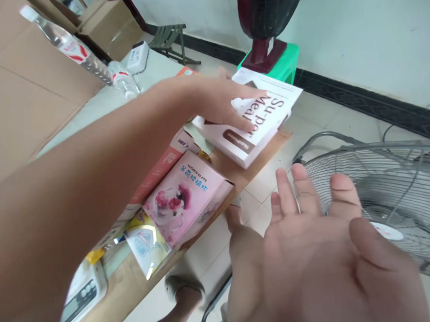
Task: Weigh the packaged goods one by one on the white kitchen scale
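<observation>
My left hand (226,103) reaches across to a white box (273,104) printed "Su-per Meal" at the far end of the table. Its thumb and index finger lie over the top face; the other fingers are mostly hidden. Palm up and fingers spread, my right hand (326,255) is in the foreground and holds nothing. Nearer along the table edge lies a pink glass-cup box (189,193). A yellow-and-white pack (147,244) touches its near end, and a red-and-white box (159,170) is beside it, partly behind my left forearm.
On the table (120,276) are a clear bottle (72,48), another bottle (123,77) and a white scale (86,294). A large carton (30,81) stands left. A floor fan (373,190) is at right; another fan (265,18) stands on a green stool (288,63).
</observation>
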Demonstrator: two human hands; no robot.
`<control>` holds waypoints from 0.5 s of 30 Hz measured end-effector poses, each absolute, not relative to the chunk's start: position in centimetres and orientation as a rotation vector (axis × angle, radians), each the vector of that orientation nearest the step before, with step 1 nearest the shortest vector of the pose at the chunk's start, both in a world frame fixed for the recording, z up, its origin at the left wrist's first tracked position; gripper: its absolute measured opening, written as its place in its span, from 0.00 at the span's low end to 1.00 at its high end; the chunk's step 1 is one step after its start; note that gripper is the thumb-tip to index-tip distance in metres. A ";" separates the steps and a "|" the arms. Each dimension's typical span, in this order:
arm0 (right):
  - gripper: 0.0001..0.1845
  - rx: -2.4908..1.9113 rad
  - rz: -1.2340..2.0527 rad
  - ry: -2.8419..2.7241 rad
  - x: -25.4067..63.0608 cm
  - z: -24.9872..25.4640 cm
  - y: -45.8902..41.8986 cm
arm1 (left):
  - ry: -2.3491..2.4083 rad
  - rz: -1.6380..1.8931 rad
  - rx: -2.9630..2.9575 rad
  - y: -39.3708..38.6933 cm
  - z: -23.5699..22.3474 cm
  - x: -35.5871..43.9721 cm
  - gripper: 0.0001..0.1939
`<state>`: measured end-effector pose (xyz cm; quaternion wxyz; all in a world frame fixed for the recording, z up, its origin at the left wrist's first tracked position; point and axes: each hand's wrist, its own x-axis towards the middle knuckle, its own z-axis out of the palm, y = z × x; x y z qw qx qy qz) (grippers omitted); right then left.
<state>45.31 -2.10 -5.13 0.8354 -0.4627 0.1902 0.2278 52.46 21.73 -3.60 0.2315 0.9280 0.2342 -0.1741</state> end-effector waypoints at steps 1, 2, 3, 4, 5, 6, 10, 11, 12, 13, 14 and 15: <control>0.32 -0.962 0.489 0.380 45.3 -5.3 -2.0 | 0.619 -0.496 2.558 21.4 -3.5 52.2 0.47; 0.34 -0.958 0.496 0.364 45.3 -5.5 -1.9 | 0.599 -0.481 2.550 21.2 -3.5 52.1 0.48; 0.36 -0.967 0.499 0.357 45.2 -5.6 -1.8 | 0.588 -0.446 2.536 21.1 -3.6 52.0 0.52; 0.37 -0.982 0.497 0.355 45.2 -5.8 -1.6 | 0.596 -0.412 2.504 21.0 -3.7 52.0 0.56; 0.38 -0.996 0.498 0.352 45.2 -6.0 -1.4 | 0.617 -0.393 2.454 21.0 -3.8 52.1 0.57; 0.39 -1.001 0.509 0.341 45.1 -6.2 -1.1 | 0.643 -0.406 2.387 21.0 -3.9 52.1 0.55; 0.43 -0.956 0.630 0.231 44.6 -7.2 0.3 | 0.707 -0.595 2.121 20.7 -3.9 52.3 0.26; 0.46 -0.964 0.645 0.191 44.4 -7.6 0.6 | 0.706 -0.593 2.102 20.5 -3.8 52.4 0.22; 0.48 -0.984 0.641 0.150 44.2 -7.9 0.9 | 0.702 -0.553 2.090 20.3 -3.7 52.4 0.20; 0.50 -1.012 0.615 0.116 44.1 -8.3 1.1 | 0.691 -0.492 2.075 19.9 -3.6 52.4 0.18; 0.51 -1.043 0.574 0.083 44.0 -8.5 1.3 | 0.667 -0.425 2.052 19.5 -3.4 52.4 0.17; 0.50 -1.070 0.532 0.059 44.0 -8.8 1.3 | 0.624 -0.363 2.029 19.0 -3.2 52.5 0.16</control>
